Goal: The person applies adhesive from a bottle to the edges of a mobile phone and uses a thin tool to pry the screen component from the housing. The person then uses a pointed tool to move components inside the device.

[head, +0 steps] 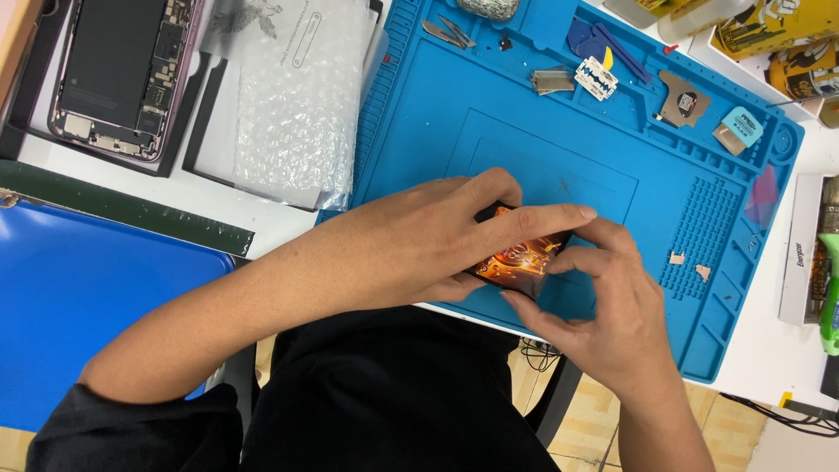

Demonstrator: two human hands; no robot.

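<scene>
A small dark phone (523, 259) with a lit orange and black screen lies at the near edge of the blue repair mat (542, 140). My left hand (419, 240) covers the phone's left part, fingers stretched across its top. My right hand (603, 297) pinches the phone's right edge and lower corner with thumb and fingers. Most of the phone is hidden under the two hands.
An opened phone body (118, 74) sits in a black tray at top left beside a bubble-wrap bag (293, 105). Tweezers (447, 33), a razor blade (596, 79), blue picks (590, 39) and small parts lie along the mat's far edge. A blue board (79, 297) lies left.
</scene>
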